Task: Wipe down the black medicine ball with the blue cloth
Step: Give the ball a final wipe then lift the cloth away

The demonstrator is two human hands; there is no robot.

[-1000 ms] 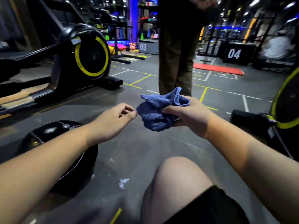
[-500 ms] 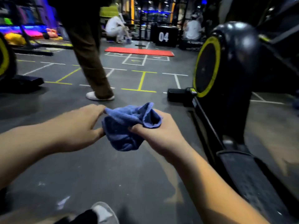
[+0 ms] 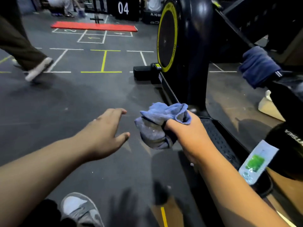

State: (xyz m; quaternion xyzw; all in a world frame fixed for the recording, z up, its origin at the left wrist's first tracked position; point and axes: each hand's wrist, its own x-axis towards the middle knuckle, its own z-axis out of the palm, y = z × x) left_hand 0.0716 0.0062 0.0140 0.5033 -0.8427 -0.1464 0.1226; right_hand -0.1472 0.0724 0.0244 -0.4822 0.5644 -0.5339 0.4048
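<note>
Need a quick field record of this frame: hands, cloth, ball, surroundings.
left hand: open, fingers spread, empty, beside the cloth, not touching it
right hand: gripping the bunched blue cloth
medicine ball: not in view
floor: dark gym flooring with white and yellow lines
right of hands: black machine with yellow-rimmed wheel
on the machine: darker blue towel
background: red mat, box marked 04
other person: leg and shoe, upper left
</note>
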